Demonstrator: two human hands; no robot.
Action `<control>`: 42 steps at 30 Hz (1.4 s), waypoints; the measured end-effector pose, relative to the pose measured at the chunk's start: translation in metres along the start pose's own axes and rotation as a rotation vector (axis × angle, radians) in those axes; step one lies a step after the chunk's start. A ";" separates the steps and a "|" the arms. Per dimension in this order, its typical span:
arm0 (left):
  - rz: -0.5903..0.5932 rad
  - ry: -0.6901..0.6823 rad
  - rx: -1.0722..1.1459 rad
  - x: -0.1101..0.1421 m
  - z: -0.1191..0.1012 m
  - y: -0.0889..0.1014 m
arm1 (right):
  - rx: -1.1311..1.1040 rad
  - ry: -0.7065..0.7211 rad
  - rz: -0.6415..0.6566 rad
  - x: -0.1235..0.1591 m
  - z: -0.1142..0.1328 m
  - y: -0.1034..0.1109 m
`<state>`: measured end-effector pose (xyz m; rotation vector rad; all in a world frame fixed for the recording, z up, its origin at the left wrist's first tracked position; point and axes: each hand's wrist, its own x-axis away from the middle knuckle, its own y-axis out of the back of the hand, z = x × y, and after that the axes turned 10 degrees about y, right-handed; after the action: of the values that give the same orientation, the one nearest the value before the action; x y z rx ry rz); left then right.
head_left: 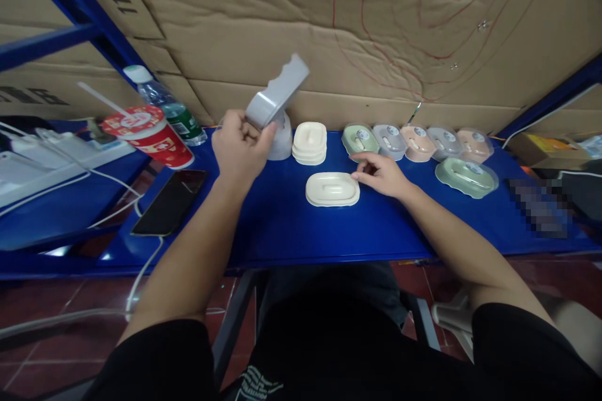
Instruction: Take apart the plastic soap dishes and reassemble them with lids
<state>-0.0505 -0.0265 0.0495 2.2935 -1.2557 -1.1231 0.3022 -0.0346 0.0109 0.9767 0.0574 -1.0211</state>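
My left hand is raised over the table, closed around the lower end of a grey plastic tray with a wavy edge, which is tilted up to the right. Partly hidden behind that hand are translucent plastic covers. Flat on the blue table lies a cream oval plastic piece with a raised rim and a slot-like centre. The thumb and forefinger of my right hand pinch its upper right edge. A short stack of similar cream pieces sits between the hands, farther back.
Along the back right stand several pastel boxes with clear covers; a green box lies closer. To the left are a red paper cup with a straw, a water bottle and a phone. Cardboard walls the back of the blue table.
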 end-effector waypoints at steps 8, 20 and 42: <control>0.523 -0.089 0.125 0.041 -0.032 -0.012 | -0.195 -0.070 -0.219 -0.002 0.006 0.004; 0.963 -0.087 -0.154 0.045 -0.035 -0.020 | 0.035 -0.192 0.107 -0.002 -0.004 0.004; 0.297 0.288 -0.463 -0.040 0.039 0.026 | 0.124 -0.135 0.328 -0.001 -0.014 0.006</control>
<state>-0.1071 -0.0051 0.0588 1.7796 -1.0484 -0.8356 0.3115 -0.0233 0.0074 0.9888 -0.2729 -0.7914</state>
